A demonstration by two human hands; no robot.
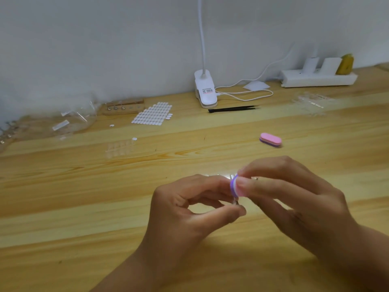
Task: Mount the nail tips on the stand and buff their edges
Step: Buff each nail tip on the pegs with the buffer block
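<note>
My right hand (294,199) pinches a small purple, white and pink buffer block (235,186) between thumb and fingers. My left hand (189,207) pinches a tiny piece (236,202), a small metal-looking peg just under the block; whether a nail tip sits on it is too small to tell. Both hands meet above the wooden table (84,186) at the centre front. A wooden stand (124,106) with several metal pegs sits at the back left. Clear nail tips (120,147) lie in rows on the table left of centre.
A second pink and purple buffer block (270,139) lies right of centre. Black tweezers (233,108), a white clip lamp (205,91) with its cable, a sheet of white adhesive tabs (153,114), a clear bag (75,119), a power strip (317,77) and clear trays (311,102) line the back.
</note>
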